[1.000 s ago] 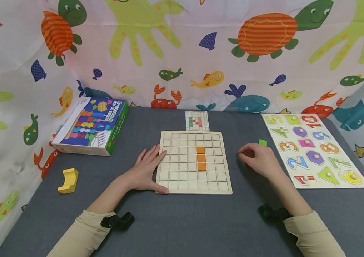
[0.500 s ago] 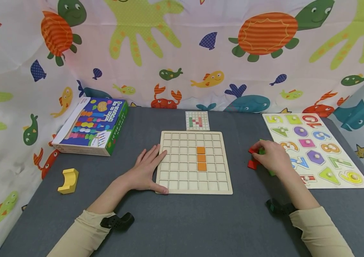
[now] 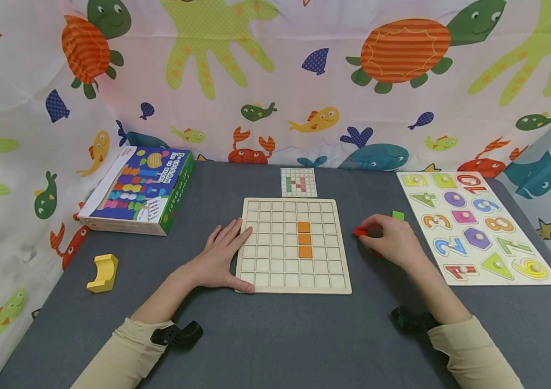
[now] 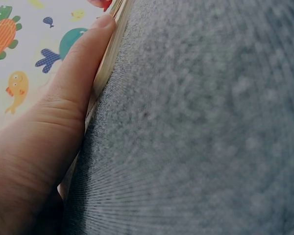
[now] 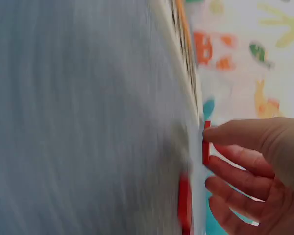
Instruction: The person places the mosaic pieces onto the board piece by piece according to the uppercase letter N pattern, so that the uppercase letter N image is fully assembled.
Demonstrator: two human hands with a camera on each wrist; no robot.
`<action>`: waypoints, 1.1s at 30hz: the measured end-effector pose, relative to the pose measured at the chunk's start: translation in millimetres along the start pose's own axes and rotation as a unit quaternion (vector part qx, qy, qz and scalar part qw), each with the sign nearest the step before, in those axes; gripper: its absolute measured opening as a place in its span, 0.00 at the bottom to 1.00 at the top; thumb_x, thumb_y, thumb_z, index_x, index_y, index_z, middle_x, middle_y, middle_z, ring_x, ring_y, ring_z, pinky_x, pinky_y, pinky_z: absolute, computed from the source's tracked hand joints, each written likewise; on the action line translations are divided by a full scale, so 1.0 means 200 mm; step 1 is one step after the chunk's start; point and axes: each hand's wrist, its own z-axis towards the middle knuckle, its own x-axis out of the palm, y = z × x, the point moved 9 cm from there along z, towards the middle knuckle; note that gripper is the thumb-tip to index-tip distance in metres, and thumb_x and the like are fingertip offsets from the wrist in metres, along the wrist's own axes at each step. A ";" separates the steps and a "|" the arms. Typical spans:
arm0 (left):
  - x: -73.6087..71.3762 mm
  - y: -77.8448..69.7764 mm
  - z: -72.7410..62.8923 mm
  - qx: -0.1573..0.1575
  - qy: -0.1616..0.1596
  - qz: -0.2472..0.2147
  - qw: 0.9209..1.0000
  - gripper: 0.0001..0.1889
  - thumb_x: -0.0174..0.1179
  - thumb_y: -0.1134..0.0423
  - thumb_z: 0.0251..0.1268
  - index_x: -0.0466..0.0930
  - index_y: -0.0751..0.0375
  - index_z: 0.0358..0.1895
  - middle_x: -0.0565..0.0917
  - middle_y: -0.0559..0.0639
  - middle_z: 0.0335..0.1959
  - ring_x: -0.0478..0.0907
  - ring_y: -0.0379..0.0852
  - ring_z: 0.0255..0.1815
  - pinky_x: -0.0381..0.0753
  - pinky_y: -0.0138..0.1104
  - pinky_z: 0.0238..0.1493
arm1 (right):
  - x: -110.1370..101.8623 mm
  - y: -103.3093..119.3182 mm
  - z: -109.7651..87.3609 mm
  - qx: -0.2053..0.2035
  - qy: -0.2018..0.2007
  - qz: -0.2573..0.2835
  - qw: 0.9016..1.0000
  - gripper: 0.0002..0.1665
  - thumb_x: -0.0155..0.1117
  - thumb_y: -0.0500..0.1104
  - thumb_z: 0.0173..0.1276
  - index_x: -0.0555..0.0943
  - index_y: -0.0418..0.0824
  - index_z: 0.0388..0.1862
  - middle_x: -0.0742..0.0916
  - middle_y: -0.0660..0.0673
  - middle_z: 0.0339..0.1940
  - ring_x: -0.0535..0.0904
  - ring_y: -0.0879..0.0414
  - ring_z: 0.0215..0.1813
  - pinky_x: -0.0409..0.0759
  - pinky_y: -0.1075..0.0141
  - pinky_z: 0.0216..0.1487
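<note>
A light wooden grid board lies mid-table, with three orange tiles in one column. My left hand rests along its left edge, fingers spread, the thumb on the near left corner. To the right of the board, my right hand pinches a small red tile between thumb and fingers. The right wrist view shows that pinched tile side-on, and another red tile on the table below it. A green tile peeks out behind the right hand, which hides what lies under it.
Behind the board is a small pattern card with coloured squares. On the right lies a number-and-shape puzzle board. A blue game box and a yellow arched block are on the left. A printed cloth hangs behind the table.
Half a second ago my right hand was farther right, over red and green tiles. It has moved left towards the board with a red tile pinched. My left hand has stayed put.
</note>
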 end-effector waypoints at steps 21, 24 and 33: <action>-0.01 -0.01 0.00 0.000 -0.012 -0.002 1.000 0.65 0.68 0.27 0.41 0.45 0.57 0.79 0.39 0.60 0.79 0.33 0.55 0.79 0.32 0.56 0.72 | 0.32 0.59 -0.15 -0.207 0.075 0.065 0.973 0.09 0.75 0.37 0.57 0.83 0.44 0.36 0.83 0.53 0.34 0.75 0.56 0.34 0.74 0.69 0.34; -0.01 -0.01 0.00 0.000 -0.012 -0.002 1.000 0.66 0.68 0.27 0.41 0.45 0.57 0.79 0.39 0.60 0.79 0.33 0.55 0.79 0.32 0.56 0.72 | 0.33 0.60 -0.15 -0.210 0.080 0.064 0.972 0.08 0.74 0.37 0.58 0.84 0.44 0.36 0.83 0.53 0.34 0.75 0.57 0.34 0.73 0.70 0.34; -0.01 -0.01 0.00 0.001 -0.012 -0.003 1.000 0.65 0.67 0.26 0.41 0.45 0.57 0.79 0.39 0.60 0.79 0.33 0.55 0.79 0.32 0.56 0.72 | 0.32 0.57 -0.15 -0.203 0.080 0.077 0.973 0.09 0.74 0.38 0.59 0.84 0.44 0.38 0.84 0.53 0.37 0.76 0.57 0.36 0.77 0.68 0.37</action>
